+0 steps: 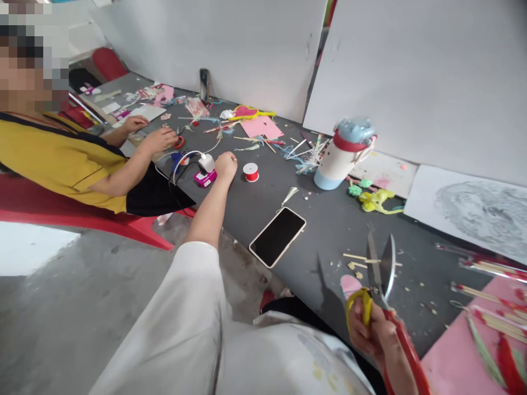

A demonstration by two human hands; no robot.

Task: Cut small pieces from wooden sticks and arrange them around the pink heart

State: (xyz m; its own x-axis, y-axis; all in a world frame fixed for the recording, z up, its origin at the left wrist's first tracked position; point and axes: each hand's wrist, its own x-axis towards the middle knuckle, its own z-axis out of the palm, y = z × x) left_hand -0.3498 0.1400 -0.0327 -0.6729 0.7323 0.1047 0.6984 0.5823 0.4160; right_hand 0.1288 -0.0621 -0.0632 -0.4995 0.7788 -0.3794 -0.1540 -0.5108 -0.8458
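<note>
My left hand [226, 166] reaches out over the dark grey table [329, 230] with its fingers curled into a fist; whether it holds anything is hidden. It sits between a pink-and-white gadget with a cable [205, 171] and a spool of red thread [251, 172]. My right hand [370, 329] is low at the near edge, closed on the yellow and red handles of a pair of scissors [381, 274]. The scissor blades are open and point up over small wood scraps [358, 262].
A phone [277, 236] lies face up near the table's front edge. A blue, white and red bottle [343, 153] stands further back. Craft bits, pink paper [261, 127] and sticks litter the table. Another person in a yellow shirt [53, 159] works at the left on a red chair.
</note>
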